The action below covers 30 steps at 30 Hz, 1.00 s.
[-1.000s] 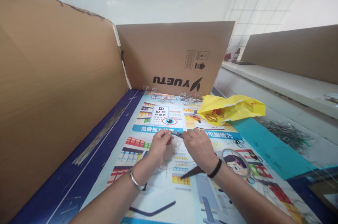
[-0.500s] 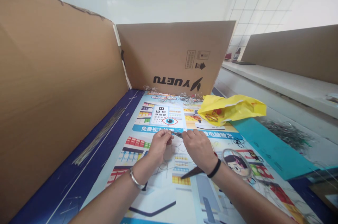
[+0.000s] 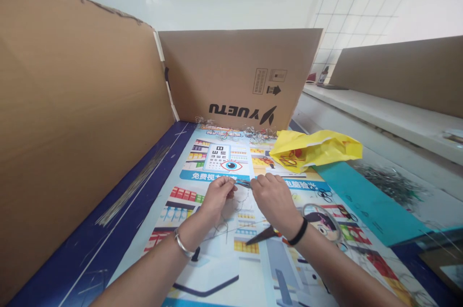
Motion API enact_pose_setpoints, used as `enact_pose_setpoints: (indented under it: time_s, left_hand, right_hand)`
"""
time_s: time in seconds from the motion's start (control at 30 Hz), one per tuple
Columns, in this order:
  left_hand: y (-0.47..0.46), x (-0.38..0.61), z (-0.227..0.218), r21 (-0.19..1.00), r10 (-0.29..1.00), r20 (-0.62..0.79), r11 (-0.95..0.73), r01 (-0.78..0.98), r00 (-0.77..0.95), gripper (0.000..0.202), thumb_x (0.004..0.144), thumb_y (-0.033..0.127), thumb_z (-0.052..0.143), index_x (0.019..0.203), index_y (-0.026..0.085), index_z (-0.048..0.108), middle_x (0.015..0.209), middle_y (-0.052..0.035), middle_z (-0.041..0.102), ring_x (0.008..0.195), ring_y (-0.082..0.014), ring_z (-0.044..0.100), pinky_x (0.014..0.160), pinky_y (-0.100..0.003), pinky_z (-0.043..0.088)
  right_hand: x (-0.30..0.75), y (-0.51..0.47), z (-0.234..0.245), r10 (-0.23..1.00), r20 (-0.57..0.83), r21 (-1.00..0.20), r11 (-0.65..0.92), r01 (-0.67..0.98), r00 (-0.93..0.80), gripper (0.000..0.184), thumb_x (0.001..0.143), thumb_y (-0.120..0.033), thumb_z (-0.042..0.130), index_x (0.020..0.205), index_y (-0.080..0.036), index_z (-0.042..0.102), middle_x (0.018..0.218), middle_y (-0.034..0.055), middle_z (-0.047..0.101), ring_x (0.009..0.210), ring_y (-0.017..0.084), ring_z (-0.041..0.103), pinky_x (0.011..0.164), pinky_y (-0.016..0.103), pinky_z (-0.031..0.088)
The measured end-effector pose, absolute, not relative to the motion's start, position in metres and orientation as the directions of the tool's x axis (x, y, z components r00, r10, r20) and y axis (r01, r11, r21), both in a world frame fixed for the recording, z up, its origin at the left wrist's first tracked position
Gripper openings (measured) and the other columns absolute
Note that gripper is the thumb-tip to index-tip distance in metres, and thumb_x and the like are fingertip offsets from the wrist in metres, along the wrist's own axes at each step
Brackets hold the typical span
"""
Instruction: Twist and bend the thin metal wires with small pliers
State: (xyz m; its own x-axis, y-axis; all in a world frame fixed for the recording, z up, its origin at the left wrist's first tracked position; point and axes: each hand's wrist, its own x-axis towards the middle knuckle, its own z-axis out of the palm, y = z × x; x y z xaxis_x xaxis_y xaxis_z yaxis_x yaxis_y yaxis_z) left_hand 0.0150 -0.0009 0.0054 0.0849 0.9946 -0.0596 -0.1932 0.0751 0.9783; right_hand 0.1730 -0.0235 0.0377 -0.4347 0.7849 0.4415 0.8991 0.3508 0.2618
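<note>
My left hand (image 3: 219,193) is closed in a pinch around thin metal wire (image 3: 226,230), which hangs in loose loops below the fingers. My right hand (image 3: 273,199) is wrapped round what look like small pliers (image 3: 243,183). Their slim dark metal jaws show in the short gap between the hands and point at my left fingertips; the handles are hidden in my palm. Dark-bladed scissors (image 3: 261,236) lie on the printed poster (image 3: 217,268) below my right wrist, their handles partly covered by my arm.
Cardboard panels (image 3: 235,66) stand at the back and left. A yellow plastic bag (image 3: 318,150) lies right of centre, next to a teal strip (image 3: 365,201). Wire lengths (image 3: 133,186) lie at left, and a wire heap (image 3: 392,185) at right. Wire scraps (image 3: 253,133) line the back panel.
My right hand has shifted and turned slightly, and the tool's jaws between the hands now catch more light. My left hand keeps its pinch.
</note>
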Motion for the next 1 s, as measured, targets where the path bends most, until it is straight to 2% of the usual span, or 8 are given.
enact_pose_setpoints:
  time_s: [0.33,0.53,0.83,1.0]
  left_hand:
    - [-0.0005,0.0164,0.0041,0.981,0.995,-0.053,0.067,-0.184,0.081,0.019,0.068,0.033,0.061,0.063,0.016,0.055,0.061,-0.0006,0.055,0.056,-0.0096,0.046,0.054,-0.022,0.035]
    - [-0.0008,0.0162,0.0044,0.973,0.993,-0.068,0.088,-0.212,0.099,0.021,0.066,0.036,0.061,0.064,0.016,0.056,0.062,-0.0013,0.056,0.055,-0.0099,0.046,0.056,-0.023,0.036]
    - [0.0025,0.0103,0.0066,0.999,0.99,0.016,-0.012,-0.034,0.141,0.016,0.068,0.03,0.057,0.06,0.017,0.052,0.057,0.0013,0.052,0.054,-0.0099,0.043,0.053,-0.022,0.031]
    - [0.0028,0.0094,0.0071,1.0,0.988,0.025,-0.023,-0.017,0.153,0.014,0.07,0.028,0.054,0.061,0.017,0.051,0.059,0.001,0.052,0.055,-0.0105,0.044,0.055,-0.023,0.031]
  right_hand:
    - [0.1746,-0.0219,0.0336,0.757,0.465,0.268,0.375,0.888,-0.46,0.01,0.082,-0.015,0.05,0.075,-0.018,0.055,0.071,0.0033,0.054,0.072,0.018,0.041,0.067,0.032,0.023]
    - [0.1761,-0.0207,0.0334,0.761,0.452,0.274,0.378,0.884,-0.465,0.009,0.081,-0.014,0.051,0.075,-0.018,0.056,0.071,0.0038,0.055,0.072,0.018,0.041,0.066,0.032,0.022]
    - [0.1773,-0.0191,0.0349,0.765,0.433,0.284,0.386,0.878,-0.476,0.008,0.08,-0.014,0.052,0.074,-0.018,0.056,0.071,0.0035,0.056,0.073,0.018,0.042,0.066,0.032,0.023]
    - [0.178,-0.0186,0.0323,0.766,0.435,0.281,0.384,0.88,-0.473,0.007,0.08,-0.015,0.053,0.075,-0.018,0.056,0.072,0.0034,0.056,0.073,0.018,0.042,0.066,0.032,0.023]
